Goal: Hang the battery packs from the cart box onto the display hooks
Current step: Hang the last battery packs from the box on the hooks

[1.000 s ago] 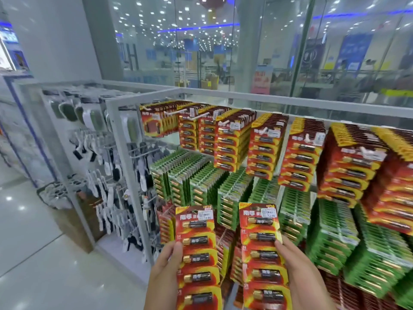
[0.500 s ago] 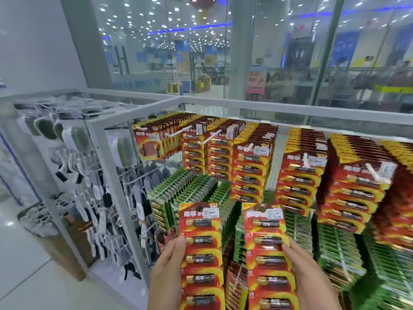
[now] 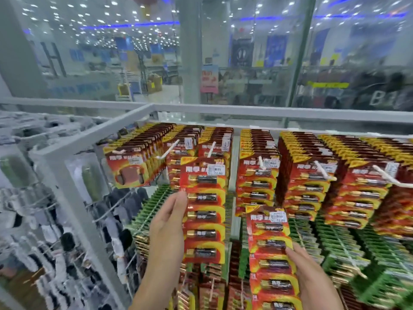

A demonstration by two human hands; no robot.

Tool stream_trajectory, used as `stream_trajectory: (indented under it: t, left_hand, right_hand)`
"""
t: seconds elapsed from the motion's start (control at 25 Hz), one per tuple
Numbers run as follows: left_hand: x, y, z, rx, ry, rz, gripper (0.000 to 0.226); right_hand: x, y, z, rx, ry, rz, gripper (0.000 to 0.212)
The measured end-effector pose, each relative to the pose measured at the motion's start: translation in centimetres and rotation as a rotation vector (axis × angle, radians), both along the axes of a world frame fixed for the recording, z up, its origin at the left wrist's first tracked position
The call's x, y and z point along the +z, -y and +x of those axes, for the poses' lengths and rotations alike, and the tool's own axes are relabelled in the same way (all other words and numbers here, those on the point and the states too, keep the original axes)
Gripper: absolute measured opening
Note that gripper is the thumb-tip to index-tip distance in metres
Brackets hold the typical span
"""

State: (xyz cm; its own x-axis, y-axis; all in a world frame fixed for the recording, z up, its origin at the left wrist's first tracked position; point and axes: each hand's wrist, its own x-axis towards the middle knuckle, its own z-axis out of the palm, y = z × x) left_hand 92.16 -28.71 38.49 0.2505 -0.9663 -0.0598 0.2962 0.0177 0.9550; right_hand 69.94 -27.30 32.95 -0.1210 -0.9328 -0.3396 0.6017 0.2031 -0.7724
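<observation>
display rack [image 3: 93, 133]: white metal frame, its corner post left of centre; glass wall and shop interior beyond, far and blurred.

top row, red battery packs [image 3: 308, 175]: hanging in dense columns on white display hooks across the far row, running to the right edge. half a second ago this row sat higher and farther in the view; it now fills the middle, so the person has closed in on it.

lower rows, green battery packs [image 3: 335, 245]: below the red row, right of centre and on toward the right.

left bay, dark hanging goods [image 3: 67, 238]: too blurred to name.

left strip of red packs [image 3: 204, 211]: five-cell strip, price sticker at its top. earlier it was level with the other strip and low in front of the green rows; it is now raised, its top edge overlapping the front pack of the third column and just below a white hook tip [image 3: 211, 148]. whether the hole has met the hook cannot be told.

right strip of red packs [image 3: 271, 249]: lower and nearer, in front of the green rows, well short of any hook.

left hand [image 3: 169, 229]: fingers pinching the left edge of the raised strip.

right hand [image 3: 308, 276]: fingers curled round the right edge of the lower strip.

status: hands now apart in height, one strip each. judged step: left strip being threaded first; right strip waiting. cart box not in view.
</observation>
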Motion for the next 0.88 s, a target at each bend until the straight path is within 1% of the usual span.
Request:
stream_trajectory:
  t: [0.12,0.24,0.28,0.36,0.4,0.56,0.64,0.72,0.84,0.88]
  left_hand:
    - [-0.3,1.0,0.5,-0.034,-0.004,-0.008,0.031]
    - [-0.7,1.7,0.4,-0.068,-0.010,-0.001,0.030]
    - [-0.7,2.1,0.4,-0.076,-0.004,-0.007,0.030]
    - [-0.8,3.5,0.1,-0.102,0.024,-0.024,0.031]
    - [-0.8,4.5,0.0,-0.115,0.040,-0.032,0.032]
    - [-1.2,9.4,-0.9,-0.106,0.148,-0.079,0.034]
    - [-1.6,11.4,-1.1,-0.079,0.191,-0.109,0.034]
    - [-2.2,12.9,-1.0,-0.055,0.191,-0.122,0.034]
    - [-3.2,13.9,-1.0,-0.039,0.186,-0.141,0.031]
    - [-3.6,14.0,-1.0,-0.032,0.191,-0.150,0.030]
  right_hand:
    - [-1.2,0.0,0.2,-0.042,0.064,0.044,0.078]
    - [-1.1,-0.3,0.3,-0.044,0.024,0.055,0.094]
    - [-0.7,-0.3,0.6,-0.041,0.020,0.061,0.091]
    - [-0.3,-0.5,0.5,-0.042,0.013,0.055,0.070]
    - [0.0,-0.7,0.4,-0.030,-0.001,0.038,0.064]
    - [1.1,-2.2,-1.0,-0.092,-0.027,-0.038,0.057]
    - [2.1,-3.0,-1.9,-0.133,-0.041,-0.089,0.057]
    - [3.6,-3.5,-2.8,-0.176,-0.071,-0.153,0.058]
    - [5.2,-3.6,-3.8,-0.240,-0.148,-0.206,0.037]
    - [5.5,-3.5,-3.8,-0.263,-0.185,-0.208,0.037]
